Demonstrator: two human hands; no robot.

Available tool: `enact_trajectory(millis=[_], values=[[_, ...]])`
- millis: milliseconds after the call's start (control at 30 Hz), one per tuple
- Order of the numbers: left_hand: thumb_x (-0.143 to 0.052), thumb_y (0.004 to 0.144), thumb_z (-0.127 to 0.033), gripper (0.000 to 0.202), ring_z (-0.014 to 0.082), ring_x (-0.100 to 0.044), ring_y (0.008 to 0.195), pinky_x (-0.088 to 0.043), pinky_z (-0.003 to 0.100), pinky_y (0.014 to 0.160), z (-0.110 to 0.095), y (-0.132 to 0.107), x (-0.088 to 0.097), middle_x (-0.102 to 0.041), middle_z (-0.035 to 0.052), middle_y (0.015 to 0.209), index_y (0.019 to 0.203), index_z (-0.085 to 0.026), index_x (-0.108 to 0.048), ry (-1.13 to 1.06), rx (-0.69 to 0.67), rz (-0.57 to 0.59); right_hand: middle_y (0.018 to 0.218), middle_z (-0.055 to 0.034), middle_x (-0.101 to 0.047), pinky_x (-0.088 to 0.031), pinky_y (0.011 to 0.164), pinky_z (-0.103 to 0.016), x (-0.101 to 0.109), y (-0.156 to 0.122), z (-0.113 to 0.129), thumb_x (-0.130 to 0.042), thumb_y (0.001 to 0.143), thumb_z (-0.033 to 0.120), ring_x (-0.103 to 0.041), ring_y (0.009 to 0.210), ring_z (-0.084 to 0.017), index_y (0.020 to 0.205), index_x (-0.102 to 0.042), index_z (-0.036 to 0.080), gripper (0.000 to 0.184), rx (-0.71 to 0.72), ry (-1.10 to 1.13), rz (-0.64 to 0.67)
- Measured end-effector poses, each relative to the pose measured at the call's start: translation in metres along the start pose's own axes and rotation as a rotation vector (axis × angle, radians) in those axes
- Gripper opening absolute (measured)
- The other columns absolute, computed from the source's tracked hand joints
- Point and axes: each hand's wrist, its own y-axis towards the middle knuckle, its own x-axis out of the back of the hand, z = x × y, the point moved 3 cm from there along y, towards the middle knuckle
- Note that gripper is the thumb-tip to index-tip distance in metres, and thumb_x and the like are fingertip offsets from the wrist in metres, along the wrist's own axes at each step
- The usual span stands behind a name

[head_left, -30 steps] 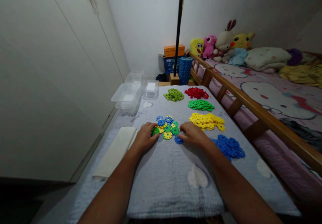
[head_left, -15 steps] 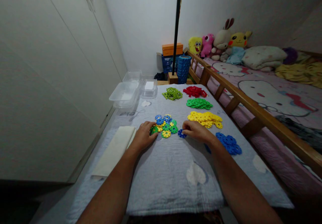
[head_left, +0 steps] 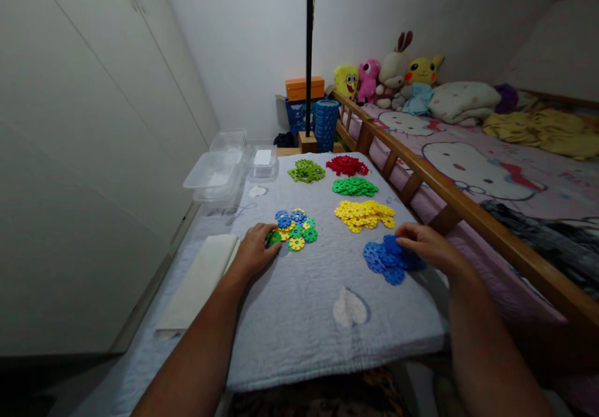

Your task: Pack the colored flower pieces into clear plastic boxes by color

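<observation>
Right hand has moved to the blue pile near the right edge of the table, pinching a blue disc. Left hand touches the mid-table disc cluster; clamping cannot be confirmed. Apparent step: disc pickup. Next move likely calls for clean separation.

Head-worn view, forward and down over cloth.
</observation>
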Motion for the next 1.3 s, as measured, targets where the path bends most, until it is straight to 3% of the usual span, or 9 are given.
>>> enact_trajectory(millis=[133,300,500,600,733,833,933,1100,1300], values=[[-0.063,0.082,-0.033,0.039,0.0270,-0.063,0.105,-0.050,0.041,0.098,0.000,0.000,0.001,-0.067,0.0112,0.112,0.118,-0.018,-0.067,-0.003,0.008,-0.004,0.065,0.0007,-0.061,-0.041,0.056,-0.027,-0.001,-0.009,-0.013,-0.062,0.074,0.041,-0.055,0.060,-0.015,0.079,-0.065,0.020,0.022,-0.033,-0.029,0.002],[-0.063,0.081,-0.034,0.040,0.0278,-0.063,0.107,-0.049,0.042,0.099,0.002,0.001,-0.001,-0.068,0.0116,0.114,0.118,-0.018,-0.067,0.001,0.012,0.009,0.070,-0.0017,-0.067,-0.041,0.062,-0.028,0.000,-0.012,-0.015,-0.063,0.076,0.036,-0.060,0.067,-0.018,0.077,-0.066,0.021,0.016,0.005,-0.277,-0.080],[-0.063,0.082,-0.034,0.040,0.0287,-0.063,0.108,-0.049,0.044,0.099,0.003,0.001,-0.001,-0.068,0.0120,0.114,0.118,-0.017,-0.067,0.005,0.006,0.003,0.072,-0.0012,-0.067,-0.038,0.064,-0.027,-0.012,-0.010,0.031,-0.059,0.085,0.033,-0.060,0.068,-0.017,0.084,-0.066,0.020,0.014,0.070,-0.376,-0.135],[-0.064,0.082,-0.033,0.041,0.0287,-0.062,0.109,-0.049,0.044,0.100,0.002,0.001,-0.001,-0.067,0.0123,0.115,0.119,-0.016,-0.066,0.009,0.006,0.006,0.078,-0.0026,-0.068,-0.038,0.065,-0.027,-0.044,-0.001,0.075,-0.057,0.090,0.028,-0.060,0.072,-0.016,0.088,-0.066,0.019,0.012,0.200,-0.393,-0.060],[-0.064,0.083,-0.030,0.039,0.0292,-0.060,0.110,-0.047,0.045,0.101,0.002,0.000,-0.002,-0.066,0.0132,0.117,0.119,-0.015,-0.066,0.012,0.012,0.016,0.090,-0.0068,-0.069,-0.039,0.072,-0.027,-0.108,0.018,0.121,-0.060,0.091,0.023,-0.060,0.082,-0.018,0.095,-0.068,0.018,0.011,0.393,-0.500,0.126],[-0.065,0.082,-0.028,0.039,0.0294,-0.060,0.110,-0.048,0.045,0.101,0.001,-0.001,-0.003,-0.066,0.0129,0.117,0.120,-0.016,-0.066,0.012,0.013,0.008,0.108,-0.0124,-0.068,-0.042,0.086,-0.030,-0.148,0.037,0.131,-0.060,0.091,0.020,-0.059,0.101,-0.022,0.105,-0.069,0.016,0.018,0.445,-0.585,0.119],[-0.067,0.081,-0.026,0.041,0.0290,-0.060,0.109,-0.048,0.044,0.100,0.002,-0.001,-0.004,-0.066,0.0120,0.116,0.120,-0.017,-0.065,0.008,0.010,0.001,0.119,-0.0154,-0.063,-0.041,0.094,-0.031,-0.169,0.052,0.126,-0.063,0.090,0.022,-0.055,0.112,-0.025,0.114,-0.068,0.014,0.026,0.409,-0.583,0.037],[-0.068,0.080,-0.025,0.040,0.0279,-0.061,0.108,-0.049,0.044,0.099,0.003,-0.001,-0.006,-0.067,0.0106,0.114,0.119,-0.018,-0.065,-0.010,-0.009,-0.023,0.118,-0.0138,-0.062,-0.041,0.096,-0.031,-0.176,0.059,0.114,-0.066,0.087,0.024,-0.054,0.111,-0.024,0.110,-0.068,0.015,0.024,0.391,-0.511,-0.009],[-0.069,0.079,-0.027,0.039,0.0277,-0.063,0.106,-0.051,0.043,0.097,0.000,-0.001,-0.003,-0.068,0.0109,0.113,0.117,-0.018,-0.067,-0.025,0.004,-0.024,0.093,-0.0064,-0.069,-0.040,0.076,-0.027,-0.160,0.064,0.110,-0.062,0.085,0.017,-0.059,0.087,-0.018,0.090,-0.071,0.017,0.011,0.348,-0.408,0.086]])
